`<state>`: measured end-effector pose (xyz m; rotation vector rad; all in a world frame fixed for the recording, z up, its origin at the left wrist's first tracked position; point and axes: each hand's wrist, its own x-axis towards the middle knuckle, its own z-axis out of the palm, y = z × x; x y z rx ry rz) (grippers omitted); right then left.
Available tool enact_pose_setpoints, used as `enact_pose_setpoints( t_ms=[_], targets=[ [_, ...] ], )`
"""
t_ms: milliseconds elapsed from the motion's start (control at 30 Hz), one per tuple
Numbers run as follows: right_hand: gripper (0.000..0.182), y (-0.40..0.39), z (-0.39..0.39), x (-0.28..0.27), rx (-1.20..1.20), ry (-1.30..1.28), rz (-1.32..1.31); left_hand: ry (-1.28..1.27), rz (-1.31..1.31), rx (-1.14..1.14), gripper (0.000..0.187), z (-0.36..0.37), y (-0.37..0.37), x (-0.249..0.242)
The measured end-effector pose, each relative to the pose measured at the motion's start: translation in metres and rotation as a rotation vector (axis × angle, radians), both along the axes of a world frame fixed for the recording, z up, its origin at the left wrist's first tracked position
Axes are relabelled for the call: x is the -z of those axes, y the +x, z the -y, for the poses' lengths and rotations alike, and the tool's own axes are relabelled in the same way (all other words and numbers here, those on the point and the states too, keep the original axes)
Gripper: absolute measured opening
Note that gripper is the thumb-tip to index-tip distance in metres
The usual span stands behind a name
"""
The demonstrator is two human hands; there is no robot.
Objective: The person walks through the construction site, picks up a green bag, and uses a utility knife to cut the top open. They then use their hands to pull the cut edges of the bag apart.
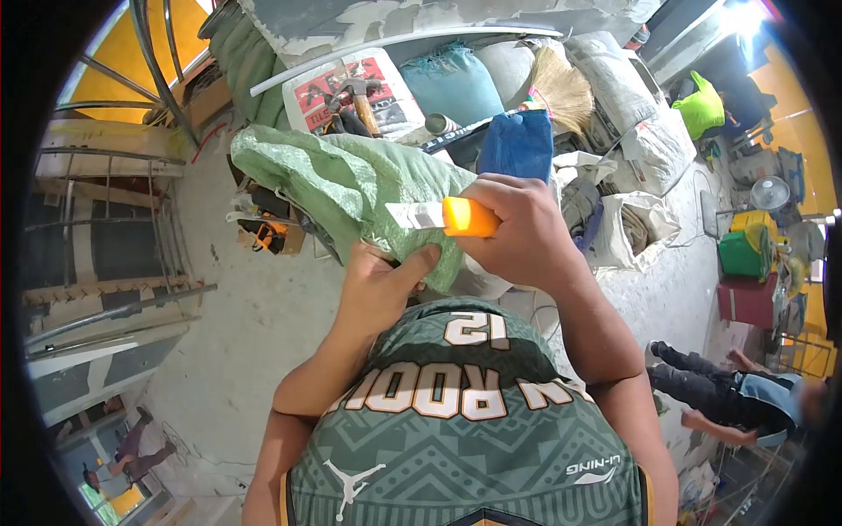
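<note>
A light green woven sack (351, 180) is bunched up in front of my chest, its folds spreading to the upper left. My left hand (377, 282) pinches the sack near its lower edge, thumb on top and the other fingers partly hidden. In my right hand (517, 230) is an orange-handled utility knife (469, 216), its silver blade bare and pointing left. The blade overlaps the sack in this view, just above my left thumb.
Beyond the sack lie a claw hammer (361, 105) on a printed tile-adhesive bag (395, 88), a blue cloth (517, 145), a straw broom (561, 88) and stacked white sacks (653, 149). Tools (267, 232) sit at left. A person (737, 390) is at right, another (132, 451) at lower left.
</note>
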<state>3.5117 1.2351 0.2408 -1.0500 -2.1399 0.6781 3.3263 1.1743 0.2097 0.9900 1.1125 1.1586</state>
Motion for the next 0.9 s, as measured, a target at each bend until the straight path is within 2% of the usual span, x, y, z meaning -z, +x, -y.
enact_pose_setpoints(
  t_ms=[33,100,233,267,333,400,433,467,533,567,667,800,867,900],
  targets=[
    [0.018,-0.002,0.001,0.002,0.0,0.083,0.024,0.0,0.002,0.002,0.012,0.0,-0.002,0.003],
    [0.019,-0.005,0.002,0.006,0.024,0.14,0.038,-0.009,-0.164,0.097,0.024,0.0,-0.009,0.01],
    [0.023,-0.007,-0.006,0.021,0.092,0.304,-0.031,-0.014,-0.228,0.07,0.021,-0.002,-0.004,0.0],
    [0.023,-0.002,-0.018,0.025,0.187,0.344,0.005,0.016,-0.153,0.02,0.014,-0.003,-0.002,-0.004],
    [0.022,0.012,-0.035,0.018,0.467,0.009,-0.111,0.044,-0.076,-0.031,0.016,0.001,-0.002,-0.004],
    [0.021,0.027,-0.037,0.016,0.501,-0.053,-0.082,-0.056,0.136,-0.103,0.015,0.001,-0.006,0.003],
    [0.02,0.029,-0.037,0.016,0.541,-0.12,-0.053,-0.051,0.135,-0.109,0.015,0.001,-0.011,0.009],
    [0.02,0.025,-0.03,0.017,0.54,-0.124,-0.053,-0.094,0.121,-0.053,0.014,0.003,-0.018,0.015],
    [0.019,0.014,-0.007,0.018,0.262,-0.211,-0.21,-0.141,0.11,0.012,0.014,0.005,-0.018,0.018],
    [0.019,0.01,-0.001,0.019,0.191,-0.249,-0.191,-0.143,0.158,0.012,0.013,0.004,-0.015,0.016],
    [0.018,-0.003,0.008,0.012,0.121,-0.094,-0.07,-0.144,0.205,0.009,0.012,0.004,-0.009,0.008],
    [0.017,-0.002,0.008,0.003,0.094,-0.137,-0.051,-0.168,0.255,0.009,0.008,0.002,-0.01,0.01],
    [0.015,0.001,0.008,0.003,0.041,-0.072,-0.063,-0.175,0.245,0.022,0.006,0.003,-0.01,0.012],
    [0.015,0.002,0.007,0.004,0.043,-0.07,-0.061,-0.186,0.235,0.03,0.014,0.003,-0.011,0.012]
  ],
)
